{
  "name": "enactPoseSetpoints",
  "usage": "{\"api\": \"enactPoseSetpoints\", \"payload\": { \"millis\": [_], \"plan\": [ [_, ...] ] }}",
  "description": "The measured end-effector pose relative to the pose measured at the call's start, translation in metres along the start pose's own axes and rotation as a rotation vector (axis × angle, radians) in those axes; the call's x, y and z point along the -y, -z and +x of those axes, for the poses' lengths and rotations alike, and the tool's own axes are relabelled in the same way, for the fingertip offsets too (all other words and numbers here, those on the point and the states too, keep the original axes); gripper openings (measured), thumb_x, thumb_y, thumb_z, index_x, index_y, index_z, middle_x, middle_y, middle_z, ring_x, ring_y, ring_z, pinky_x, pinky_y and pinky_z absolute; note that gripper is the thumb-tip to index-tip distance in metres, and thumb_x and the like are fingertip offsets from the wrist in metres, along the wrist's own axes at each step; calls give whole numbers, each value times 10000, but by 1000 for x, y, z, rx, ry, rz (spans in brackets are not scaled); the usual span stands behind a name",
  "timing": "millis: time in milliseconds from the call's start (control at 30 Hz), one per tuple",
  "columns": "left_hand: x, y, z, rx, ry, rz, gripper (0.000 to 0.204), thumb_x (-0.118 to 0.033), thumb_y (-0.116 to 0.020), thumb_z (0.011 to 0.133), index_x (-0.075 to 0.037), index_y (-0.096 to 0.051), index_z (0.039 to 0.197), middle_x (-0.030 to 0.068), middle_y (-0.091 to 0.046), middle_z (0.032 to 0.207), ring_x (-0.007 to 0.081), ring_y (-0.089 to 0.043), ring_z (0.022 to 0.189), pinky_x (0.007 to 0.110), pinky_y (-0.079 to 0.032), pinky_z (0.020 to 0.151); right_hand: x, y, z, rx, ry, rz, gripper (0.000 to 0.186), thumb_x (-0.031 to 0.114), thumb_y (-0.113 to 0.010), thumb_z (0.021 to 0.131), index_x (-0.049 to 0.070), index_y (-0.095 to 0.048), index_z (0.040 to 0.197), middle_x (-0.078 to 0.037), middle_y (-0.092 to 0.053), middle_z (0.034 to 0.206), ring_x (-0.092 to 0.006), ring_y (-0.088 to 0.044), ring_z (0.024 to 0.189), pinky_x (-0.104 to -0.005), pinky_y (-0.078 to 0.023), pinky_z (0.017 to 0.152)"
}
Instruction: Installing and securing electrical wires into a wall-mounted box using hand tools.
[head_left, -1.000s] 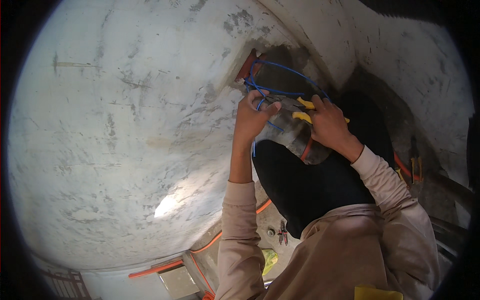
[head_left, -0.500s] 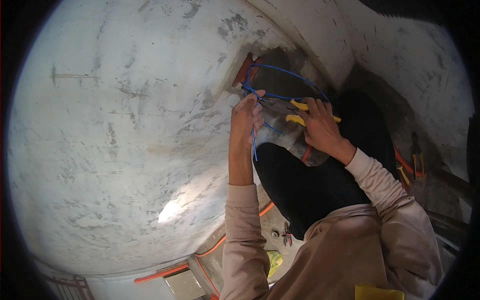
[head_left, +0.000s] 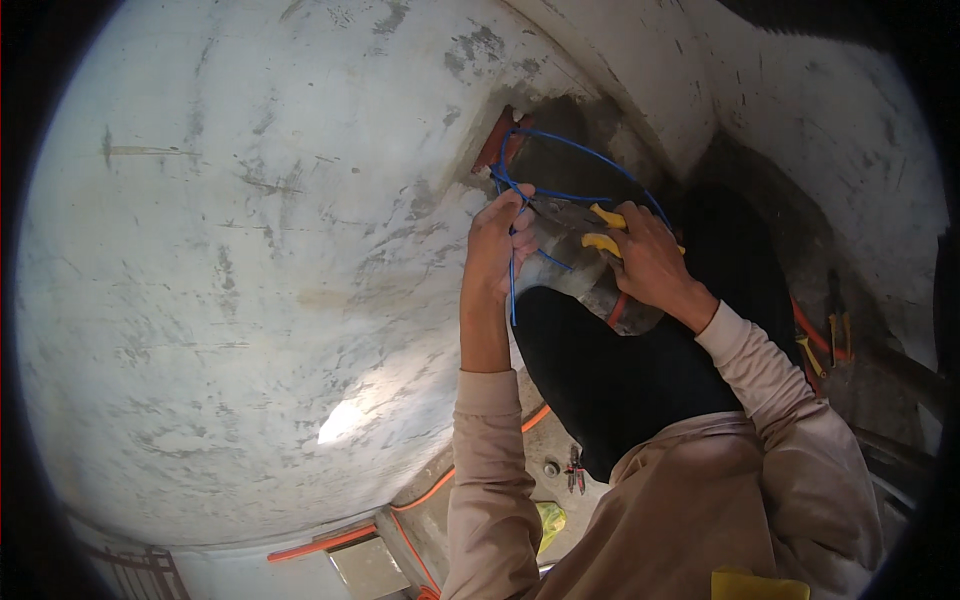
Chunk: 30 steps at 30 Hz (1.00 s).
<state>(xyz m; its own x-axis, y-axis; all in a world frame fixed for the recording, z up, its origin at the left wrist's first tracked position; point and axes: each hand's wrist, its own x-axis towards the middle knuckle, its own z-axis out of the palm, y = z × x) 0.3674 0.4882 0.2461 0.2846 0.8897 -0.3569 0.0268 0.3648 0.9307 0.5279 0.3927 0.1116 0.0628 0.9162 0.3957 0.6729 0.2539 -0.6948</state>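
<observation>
Head view: left hand [head_left: 492, 243] pinches blue wire [head_left: 513, 292] near the red wall box [head_left: 493, 145]; right hand [head_left: 652, 262] grips pliers [head_left: 601, 243].
Skewed jaws could nick the wire; a loose pinch could let it slip.

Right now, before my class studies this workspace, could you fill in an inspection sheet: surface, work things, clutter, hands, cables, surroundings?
Surface: grey, stained floor.
Work things: yellow-handled pliers, blue wire, reddish wall box.
Clutter: red-handled tool beside a small round object; yellow-green bag; yellow-handled tools at the right.
Hands: left hand closed on blue wire; right hand gripping the pliers' handles; whether the pliers bite the wire, cannot tell.
Cables: blue wire loops out of the wall box, one end hanging below the left hand; orange tube or cable on the floor.
Surroundings: scuffed pale wall with a bright light patch.
</observation>
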Motion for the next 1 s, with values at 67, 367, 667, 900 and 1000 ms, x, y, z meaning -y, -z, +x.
{"api": "enactPoseSetpoints", "payload": {
  "millis": [67,367,667,900,1000],
  "plan": [
    [-5,6,0,97,53,-11,276,-151,-520,991,10,-502,1215,-27,-503,737,37,-413,554,196,-325,471,0,2,0,32,-8,-13,365,41,-720,671,-49,-697,1024,-178,-495,1152,-310,-528,1047,-418,-479,876],
    [18,-20,4,-56,-320,427,405,65,-761,765,19,-518,1086,48,-639,885,113,-620,784,228,-518,720,8,6,-1,97,-98,50,255,180,-716,825,-7,-698,997,-142,-523,994,-332,-599,870,-443,-505,729],
    [-3,-2,8,-209,-589,748,239,-56,-754,798,-4,-601,974,-4,-564,742,53,-444,657,207,-361,601,-34,-10,-22,149,-534,151,303,259,-666,870,-32,-675,956,-208,-645,889,-409,-637,757,-476,-510,716],
    [9,21,3,380,59,-381,253,-142,-664,910,3,-610,1109,-9,-545,803,66,-503,708,192,-378,638,-55,64,-80,782,-606,923,376,351,-631,921,-22,-676,930,-100,-680,824,-161,-646,703,-304,-521,615],
    [18,22,-3,327,6,-264,216,-116,-603,944,3,-606,1124,19,-577,908,111,-548,783,237,-434,696,-61,98,-111,829,-436,962,370,357,-658,906,-9,-672,962,-97,-684,814,-130,-626,680,-260,-507,593]
  ]
}}
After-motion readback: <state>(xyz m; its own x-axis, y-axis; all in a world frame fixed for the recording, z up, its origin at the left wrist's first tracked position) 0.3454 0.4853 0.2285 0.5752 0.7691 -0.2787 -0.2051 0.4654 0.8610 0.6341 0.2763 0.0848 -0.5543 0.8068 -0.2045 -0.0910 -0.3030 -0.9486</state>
